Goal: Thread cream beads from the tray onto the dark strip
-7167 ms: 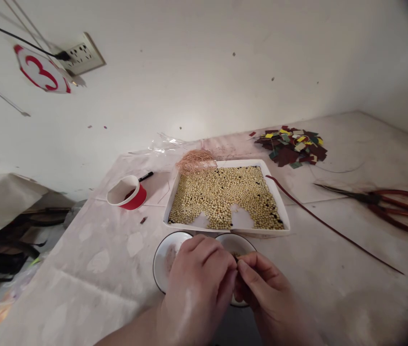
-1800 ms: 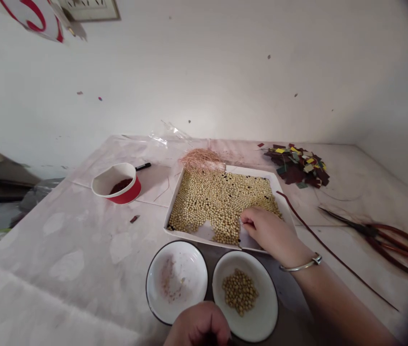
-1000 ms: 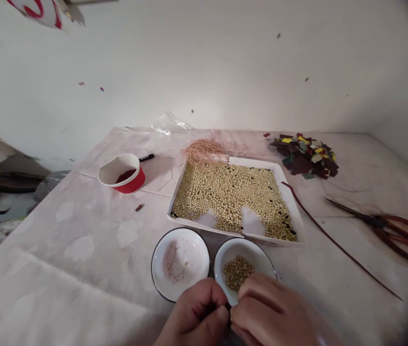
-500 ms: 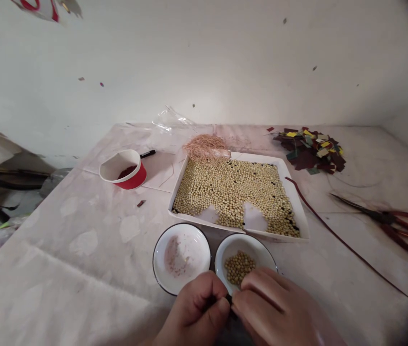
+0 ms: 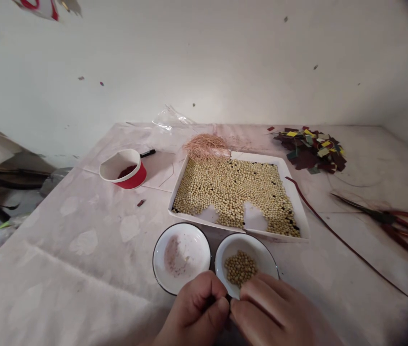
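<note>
At the near edge of the view my left hand is closed, thumb and forefinger pinched together. My right hand meets it fingertip to fingertip, also closed. Between them shows a small dark piece, mostly covered by the fingers; its kind is too small to make out. Just beyond my right hand stands a white bowl with a dark rim, holding small round brownish beads or beans. Beside it, past my left hand, a white dish has pinkish residue and tiny bits on its bottom.
Behind the bowls lies a white tray of pale round beads or beans. Long-bladed scissors and a thin dark red strip are on the right. A heap of coloured scraps, thin pinkish strands and a red-white cup sit farther back.
My right hand has shifted very slightly, and less of the dark piece shows between the fingertips. Everything else is as it was.
</note>
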`<state>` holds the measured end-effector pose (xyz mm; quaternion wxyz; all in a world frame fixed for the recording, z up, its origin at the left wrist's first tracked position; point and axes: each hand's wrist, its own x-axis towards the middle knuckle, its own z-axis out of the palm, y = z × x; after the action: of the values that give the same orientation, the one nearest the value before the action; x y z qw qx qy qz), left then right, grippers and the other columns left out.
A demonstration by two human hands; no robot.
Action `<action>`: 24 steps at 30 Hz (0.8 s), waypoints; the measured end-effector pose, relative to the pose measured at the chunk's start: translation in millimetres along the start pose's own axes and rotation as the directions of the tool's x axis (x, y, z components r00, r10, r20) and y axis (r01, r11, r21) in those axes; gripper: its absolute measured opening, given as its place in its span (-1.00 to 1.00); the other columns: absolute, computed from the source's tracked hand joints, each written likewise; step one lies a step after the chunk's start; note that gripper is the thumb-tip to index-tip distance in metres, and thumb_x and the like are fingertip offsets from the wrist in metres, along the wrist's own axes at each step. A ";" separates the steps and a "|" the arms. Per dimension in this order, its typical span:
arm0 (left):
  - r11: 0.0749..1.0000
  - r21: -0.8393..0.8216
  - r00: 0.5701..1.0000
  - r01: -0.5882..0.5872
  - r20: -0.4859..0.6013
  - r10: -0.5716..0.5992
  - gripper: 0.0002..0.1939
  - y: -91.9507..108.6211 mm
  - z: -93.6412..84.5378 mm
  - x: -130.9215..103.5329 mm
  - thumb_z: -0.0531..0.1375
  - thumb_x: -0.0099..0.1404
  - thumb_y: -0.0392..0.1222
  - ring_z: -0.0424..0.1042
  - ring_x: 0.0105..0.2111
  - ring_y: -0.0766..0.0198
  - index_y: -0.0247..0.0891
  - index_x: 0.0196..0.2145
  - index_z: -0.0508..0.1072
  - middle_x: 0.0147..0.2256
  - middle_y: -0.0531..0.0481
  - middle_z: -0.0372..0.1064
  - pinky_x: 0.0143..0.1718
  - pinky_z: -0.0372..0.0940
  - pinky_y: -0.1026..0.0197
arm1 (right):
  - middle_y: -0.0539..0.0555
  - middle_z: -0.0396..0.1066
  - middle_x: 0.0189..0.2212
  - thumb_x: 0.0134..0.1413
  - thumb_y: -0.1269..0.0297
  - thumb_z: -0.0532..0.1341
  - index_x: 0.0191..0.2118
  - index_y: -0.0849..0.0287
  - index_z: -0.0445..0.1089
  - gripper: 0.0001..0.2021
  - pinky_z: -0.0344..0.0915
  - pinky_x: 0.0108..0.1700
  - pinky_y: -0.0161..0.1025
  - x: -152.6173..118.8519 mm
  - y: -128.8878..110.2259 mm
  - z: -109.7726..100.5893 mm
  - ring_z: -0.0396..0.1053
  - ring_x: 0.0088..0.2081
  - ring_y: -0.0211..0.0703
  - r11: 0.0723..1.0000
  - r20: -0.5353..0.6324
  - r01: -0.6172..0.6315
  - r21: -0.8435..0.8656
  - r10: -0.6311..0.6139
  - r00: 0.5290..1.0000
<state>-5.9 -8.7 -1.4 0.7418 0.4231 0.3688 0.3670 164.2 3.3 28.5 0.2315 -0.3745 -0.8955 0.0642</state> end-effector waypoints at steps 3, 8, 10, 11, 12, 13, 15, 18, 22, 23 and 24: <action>1.000 -0.005 0.999 0.027 -0.029 -0.027 -0.68 1.9 0.7 -1.9 0.14 0.24 0.06 0.04 -0.52 0.39 -0.25 -0.45 0.23 -0.52 0.10 0.13 -0.48 -0.01 0.30 | -0.04 0.27 -0.59 0.03 0.59 0.05 -0.55 0.12 0.23 -0.75 0.08 -0.54 -0.26 -0.9 2.5 -3.4 0.25 -0.54 -0.25 0.999 0.032 -0.030 0.022 0.030 0.999; 1.000 0.001 1.000 -0.021 -0.006 0.021 -0.68 -5.7 -1.9 -2.7 0.11 0.28 0.05 0.04 -0.54 0.41 -0.26 -0.44 0.24 -0.54 0.10 0.14 -0.50 -0.03 0.30 | 0.00 0.32 -0.49 0.12 0.51 0.05 -0.47 0.11 0.28 -0.79 0.14 -0.50 -0.28 0.7 18.7 -4.6 0.29 -0.46 -0.19 0.971 0.170 -0.218 0.099 0.200 0.965; 0.999 0.010 0.999 -0.044 0.002 0.044 -0.69 -8.6 -3.3 -2.3 0.10 0.29 0.04 0.06 -0.53 0.40 -0.26 -0.44 0.24 -0.53 0.09 0.16 -0.50 -0.03 0.30 | 0.01 0.32 -0.47 0.14 0.48 0.06 -0.47 0.12 0.27 -0.80 0.16 -0.50 -0.28 1.1 25.9 -0.6 0.30 -0.45 -0.18 0.957 0.227 -0.275 0.094 0.249 0.942; 0.999 0.015 0.999 -0.045 0.004 0.045 -0.69 -9.2 -3.8 -2.1 0.09 0.29 0.04 0.08 -0.52 0.40 -0.26 -0.44 0.24 -0.53 0.08 0.18 -0.49 -0.03 0.30 | 0.01 0.33 -0.46 0.14 0.46 0.06 -0.46 0.12 0.27 -0.81 0.17 -0.49 -0.28 1.0 29.3 1.4 0.31 -0.45 -0.18 0.951 0.244 -0.295 0.087 0.267 0.932; 0.999 0.021 0.999 -0.042 0.005 0.042 -0.69 -9.4 -4.2 -2.0 0.09 0.29 0.05 0.09 -0.52 0.40 -0.26 -0.44 0.24 -0.52 0.07 0.19 -0.49 -0.03 0.30 | 0.01 0.33 -0.46 0.16 0.44 0.06 -0.45 0.12 0.27 -0.82 0.19 -0.47 -0.27 0.6 32.8 2.9 0.32 -0.44 -0.17 0.947 0.250 -0.311 0.082 0.283 0.926; 0.999 0.025 0.999 -0.037 0.008 0.037 -0.69 -9.0 -4.5 -2.0 0.09 0.29 0.05 0.10 -0.52 0.40 -0.26 -0.43 0.24 -0.52 0.06 0.20 -0.50 -0.03 0.31 | 0.01 0.33 -0.45 0.17 0.42 0.05 -0.43 0.12 0.28 -0.83 0.21 -0.44 -0.26 0.0 36.6 3.4 0.33 -0.43 -0.17 0.941 0.241 -0.329 0.076 0.302 0.922; 0.999 0.038 1.000 -0.023 0.011 0.022 -0.68 -7.0 -4.5 -2.0 0.09 0.28 0.05 0.09 -0.53 0.40 -0.26 -0.43 0.24 -0.53 0.06 0.20 -0.50 -0.03 0.31 | 0.02 0.34 -0.42 0.20 0.38 0.03 -0.38 0.12 0.30 -0.83 0.24 -0.38 -0.22 -1.2 46.0 1.4 0.34 -0.39 -0.15 0.926 0.186 -0.372 0.063 0.355 0.916; 0.999 0.048 1.000 0.022 0.014 -0.023 -0.66 -3.5 -3.5 -2.1 0.10 0.27 0.08 0.08 -0.54 0.42 -0.27 -0.42 0.23 -0.54 0.07 0.20 -0.51 -0.04 0.32 | 0.05 0.36 -0.37 0.20 0.33 0.04 -0.32 0.11 0.32 -0.87 0.27 -0.32 -0.19 -0.7 66.1 -5.3 0.36 -0.35 -0.13 0.891 0.080 -0.451 0.045 0.447 0.891; 0.996 0.046 0.997 0.079 0.008 -0.079 -0.61 -2.1 -2.2 -2.3 0.12 0.23 0.14 0.10 -0.55 0.43 -0.27 -0.43 0.23 -0.54 0.06 0.21 -0.52 -0.03 0.33 | 0.07 0.40 -0.32 0.15 0.35 0.08 -0.29 0.10 0.34 -0.89 0.29 -0.29 -0.19 9.8 96.2 -6.0 0.39 -0.33 -0.12 0.875 0.046 -0.484 0.018 0.483 0.875; 0.995 0.043 0.996 0.089 0.006 -0.090 -0.60 -2.4 -2.1 -2.4 0.12 0.22 0.15 0.10 -0.55 0.43 -0.27 -0.43 0.23 -0.54 0.06 0.21 -0.52 -0.03 0.33 | 0.08 0.41 -0.32 0.14 0.36 0.08 -0.29 0.11 0.35 -0.89 0.30 -0.27 -0.19 14.0 102.3 -3.8 0.39 -0.32 -0.11 0.876 0.068 -0.482 0.015 0.480 0.874; 0.994 0.036 0.995 0.100 0.005 -0.100 -0.60 -2.8 -2.0 -2.5 0.13 0.21 0.16 0.10 -0.56 0.44 -0.27 -0.43 0.22 -0.54 0.06 0.21 -0.53 -0.03 0.34 | 0.08 0.42 -0.31 0.13 0.38 0.09 -0.28 0.13 0.36 -0.89 0.30 -0.25 -0.18 18.4 107.5 -0.8 0.40 -0.30 -0.10 0.875 0.098 -0.484 0.014 0.481 0.871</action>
<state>-8.2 -11.2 -4.1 0.7530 0.4183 0.3934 0.3214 222.3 92.6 4.9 0.1739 -0.5782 -0.7821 0.1542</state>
